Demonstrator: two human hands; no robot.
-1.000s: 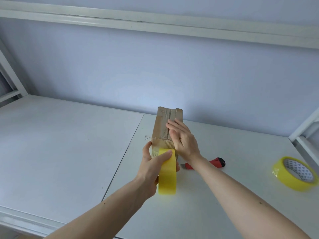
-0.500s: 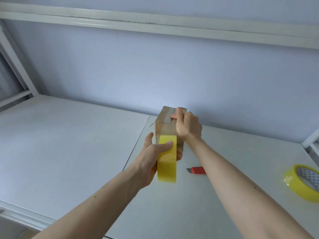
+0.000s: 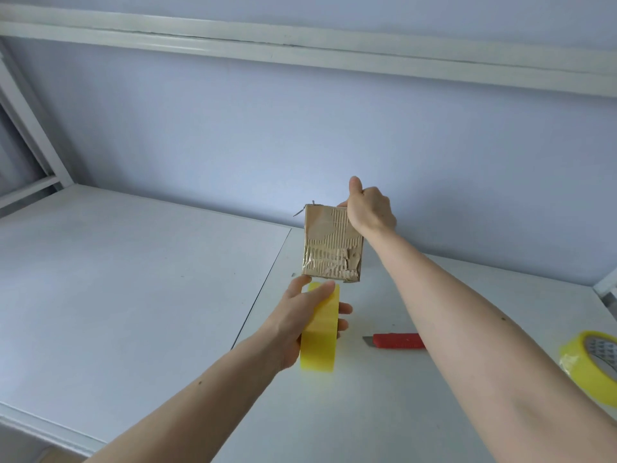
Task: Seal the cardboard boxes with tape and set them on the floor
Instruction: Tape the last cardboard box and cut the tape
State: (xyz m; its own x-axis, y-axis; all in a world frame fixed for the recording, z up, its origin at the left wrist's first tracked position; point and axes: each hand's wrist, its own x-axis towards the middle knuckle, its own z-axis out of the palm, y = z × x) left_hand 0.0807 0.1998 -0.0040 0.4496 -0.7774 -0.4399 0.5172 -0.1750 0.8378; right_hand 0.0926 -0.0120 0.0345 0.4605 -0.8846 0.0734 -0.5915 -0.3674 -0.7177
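A small worn cardboard box (image 3: 329, 248), with old tape and torn paper on its face, is held upright above the white table (image 3: 133, 279). My right hand (image 3: 369, 208) grips its top right corner, thumb pointing up. Just below the box, my left hand (image 3: 302, 315) holds a roll of yellow tape (image 3: 320, 332) on edge, fingers wrapped round its rim. The roll's top nearly meets the box's lower edge.
A red utility knife (image 3: 397, 340) lies on the table to the right of the roll. A second yellow tape roll (image 3: 591, 369) lies flat at the right edge. White shelf posts stand at both sides, a blue wall behind.
My right hand went from pressing flat on the lying box to gripping its far end and lifting it upright off the table. The left hand keeps the tape roll beneath it.
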